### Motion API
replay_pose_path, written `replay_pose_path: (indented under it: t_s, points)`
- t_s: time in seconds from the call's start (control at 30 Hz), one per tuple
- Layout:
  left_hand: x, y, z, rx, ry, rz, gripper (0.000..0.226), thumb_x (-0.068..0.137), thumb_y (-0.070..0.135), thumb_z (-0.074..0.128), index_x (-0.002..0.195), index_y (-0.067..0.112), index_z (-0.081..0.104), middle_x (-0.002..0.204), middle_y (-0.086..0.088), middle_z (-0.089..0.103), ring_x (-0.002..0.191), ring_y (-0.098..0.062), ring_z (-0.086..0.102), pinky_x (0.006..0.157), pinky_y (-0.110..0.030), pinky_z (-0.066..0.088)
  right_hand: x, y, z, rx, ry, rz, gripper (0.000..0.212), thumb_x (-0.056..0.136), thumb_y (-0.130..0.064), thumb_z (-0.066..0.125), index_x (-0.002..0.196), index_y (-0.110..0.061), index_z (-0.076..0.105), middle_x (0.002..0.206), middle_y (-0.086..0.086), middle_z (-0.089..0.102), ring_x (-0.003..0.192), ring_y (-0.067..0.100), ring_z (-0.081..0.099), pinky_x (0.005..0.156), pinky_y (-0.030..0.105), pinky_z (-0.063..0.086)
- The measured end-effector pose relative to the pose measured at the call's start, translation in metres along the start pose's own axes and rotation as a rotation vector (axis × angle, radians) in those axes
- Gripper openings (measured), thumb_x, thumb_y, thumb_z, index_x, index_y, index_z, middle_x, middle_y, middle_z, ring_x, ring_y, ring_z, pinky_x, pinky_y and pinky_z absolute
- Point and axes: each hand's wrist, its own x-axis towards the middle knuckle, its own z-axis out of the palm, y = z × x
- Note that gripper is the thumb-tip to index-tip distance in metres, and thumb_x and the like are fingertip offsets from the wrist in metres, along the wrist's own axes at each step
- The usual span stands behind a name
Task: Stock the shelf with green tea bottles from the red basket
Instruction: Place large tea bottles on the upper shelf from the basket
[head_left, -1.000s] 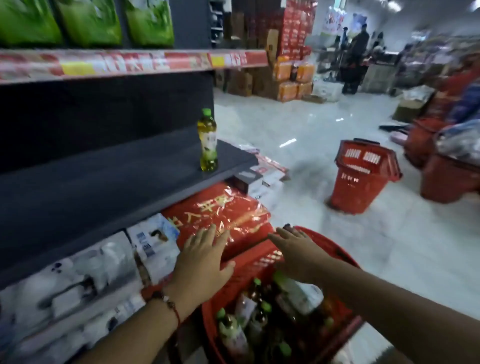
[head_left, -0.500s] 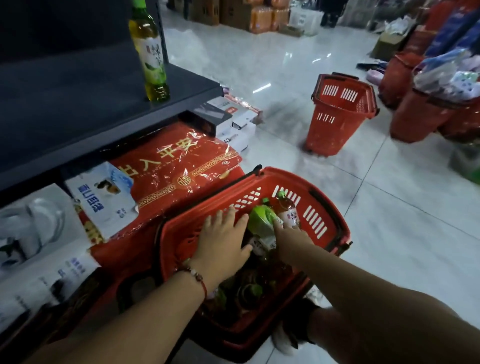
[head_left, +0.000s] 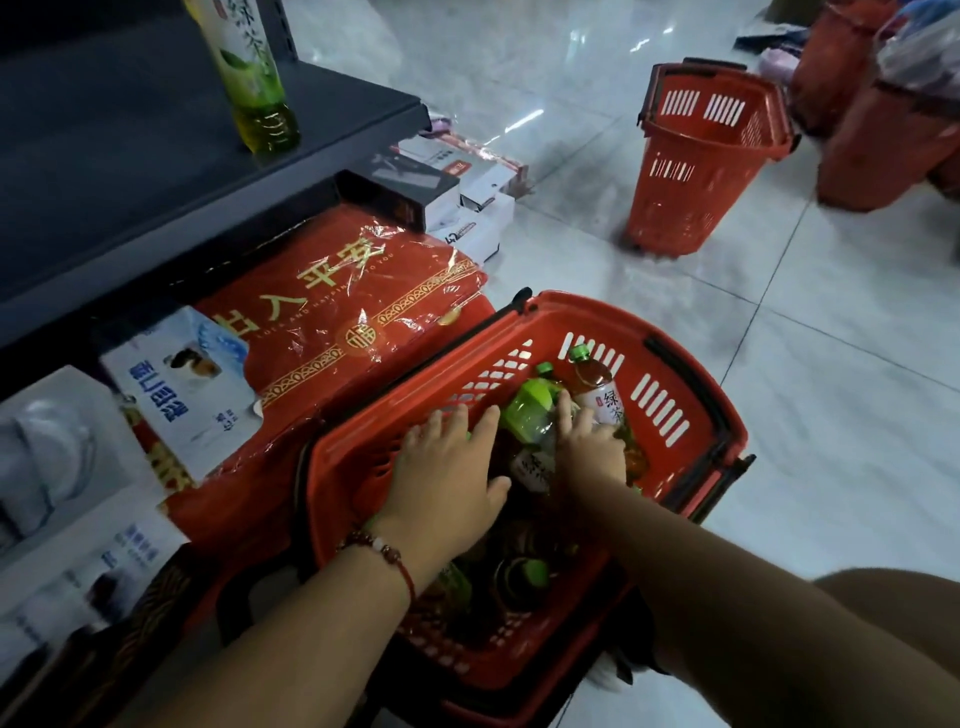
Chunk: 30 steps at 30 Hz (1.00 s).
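A dark grey shelf (head_left: 130, 156) fills the upper left, its far end cut off by the frame. One green tea bottle (head_left: 249, 78) stands upright near its front corner, cap out of view, yellow-green liquid showing below a pale label with green characters.

Under the shelf lies a large red package (head_left: 343, 306) wrapped in clear film, printed with gold characters. Left of it are white and blue boxes (head_left: 176, 384), blurred and partly dark. Behind it, boxed goods (head_left: 441, 192) sit stacked on the pale tiled floor (head_left: 805, 389).

The red basket (head_left: 680, 415) sits at the centre, on the floor beside the red package, with slotted walls and a black handle. It holds a jumble of bottles (the lower ones sit in shadow, so a full count is not possible). Four green caps can be made out. One bottle (head_left: 597, 389) with brownish tea and a white label leans against the far wall.

A second red basket (head_left: 701, 156) stands upright, well apart, farther along the floor. More red containers (head_left: 883, 145) are cut off at the upper right.

Both hands reach into the near basket. The left hand (head_left: 447, 467), a red beaded bracelet (head_left: 384, 556) at its wrist, is spread flat with straight fingers above the bottles. The right hand (head_left: 592, 441) curls around a bottle with a bright green label (head_left: 530, 410).
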Motion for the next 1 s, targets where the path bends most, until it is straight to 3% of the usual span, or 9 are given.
replay_pose_path:
  t_s: [0.17, 0.23, 0.37, 0.53, 0.63, 0.77, 0.87, 0.93, 1.0]
  points:
    - [0.004, -0.007, 0.001, -0.014, -0.018, -0.020, 0.077, 0.099, 0.048, 0.049, 0.159, 0.026, 0.007, 0.165, -0.010, 0.015, 0.152, -0.031, 0.014, 0.121, -0.045, 0.017, 0.009, 0.011, -0.015, 0.358, -0.006, 0.011, 0.113, 0.080, -0.039, 0.077, 0.157, -0.020, -0.004, 0.151, 0.016, 0.036, 0.120, 0.032, 0.056, 0.083, 0.037, 0.058]
    - [0.003, -0.008, 0.000, -0.019, -0.023, -0.018, 0.077, 0.099, 0.048, 0.049, 0.159, 0.026, 0.007, 0.166, -0.009, 0.014, 0.152, -0.031, 0.013, 0.121, -0.046, 0.016, 0.003, 0.012, -0.038, 0.685, -0.126, 0.096, 0.099, 0.079, -0.058, 0.071, 0.154, -0.017, 0.019, 0.140, 0.015, 0.049, 0.113, 0.030, 0.060, 0.080, 0.039, 0.058]
    - [-0.005, -0.011, -0.004, -0.023, -0.016, 0.013, 0.078, 0.099, 0.047, 0.050, 0.159, 0.027, 0.005, 0.166, -0.008, 0.010, 0.153, -0.031, 0.010, 0.121, -0.046, 0.016, -0.036, 0.025, -0.083, 1.249, -0.453, 0.226, 0.071, 0.089, -0.048, 0.064, 0.145, -0.017, 0.034, 0.123, 0.019, 0.058, 0.083, 0.028, 0.062, 0.059, 0.037, 0.054]
    - [-0.030, -0.016, -0.008, -0.091, 0.005, 0.116, 0.107, 0.089, 0.051, 0.065, 0.154, 0.038, -0.019, 0.167, -0.005, -0.005, 0.153, -0.027, 0.004, 0.121, -0.046, 0.017, -0.086, 0.041, -0.122, 1.545, -0.659, 0.175, 0.064, 0.080, -0.051, 0.070, 0.127, -0.010, 0.054, 0.109, 0.020, 0.072, 0.097, 0.035, 0.072, 0.092, 0.048, 0.056]
    - [-0.054, -0.012, -0.018, -0.271, 0.168, 0.160, 0.131, 0.071, 0.064, 0.076, 0.146, 0.046, -0.030, 0.167, -0.003, -0.009, 0.153, -0.023, 0.000, 0.122, -0.049, 0.019, -0.119, 0.045, -0.147, 1.712, -0.780, 0.161, 0.066, 0.078, -0.058, 0.067, 0.120, -0.007, 0.060, 0.108, 0.020, 0.072, 0.092, 0.035, 0.072, 0.076, 0.042, 0.061]
    - [-0.093, -0.015, -0.046, -0.344, 0.496, 0.225, 0.116, 0.065, 0.059, 0.077, 0.152, 0.031, 0.006, 0.159, -0.010, 0.027, 0.147, -0.025, 0.028, 0.109, -0.051, 0.043, -0.167, 0.046, -0.173, 1.818, -0.951, 0.009, 0.074, 0.073, -0.069, 0.062, 0.099, -0.001, 0.070, 0.092, 0.025, 0.070, 0.076, 0.035, 0.071, 0.058, 0.034, 0.061]
    - [-0.132, -0.021, -0.077, -0.352, 0.544, 0.218, 0.104, 0.061, 0.054, 0.082, 0.142, 0.028, 0.022, 0.138, -0.005, 0.050, 0.122, -0.006, 0.042, 0.094, -0.025, 0.049, -0.194, 0.044, -0.194, 1.763, -1.029, -0.192, 0.084, 0.075, -0.078, 0.049, 0.096, 0.001, 0.074, 0.088, 0.022, 0.072, 0.072, 0.029, 0.073, 0.065, 0.033, 0.062]
    - [-0.160, -0.024, -0.102, -0.343, 0.555, 0.200, 0.105, 0.062, 0.056, 0.085, 0.142, 0.032, 0.022, 0.130, 0.013, 0.047, 0.108, 0.016, 0.038, 0.083, -0.001, 0.034, -0.209, 0.038, -0.213, 1.721, -1.048, -0.299, 0.096, 0.076, -0.084, 0.040, 0.103, 0.003, 0.072, 0.095, 0.023, 0.071, 0.076, 0.029, 0.074, 0.070, 0.035, 0.062]
    - [-0.185, -0.029, -0.129, -0.378, 0.601, 0.186, 0.103, 0.061, 0.061, 0.086, 0.141, 0.039, 0.024, 0.123, 0.027, 0.040, 0.102, 0.026, 0.037, 0.076, 0.004, 0.032, -0.224, 0.028, -0.238, 1.651, -0.983, -0.394, 0.107, 0.075, -0.089, 0.027, 0.103, 0.003, 0.073, 0.102, 0.026, 0.070, 0.082, 0.030, 0.073, 0.073, 0.037, 0.062]
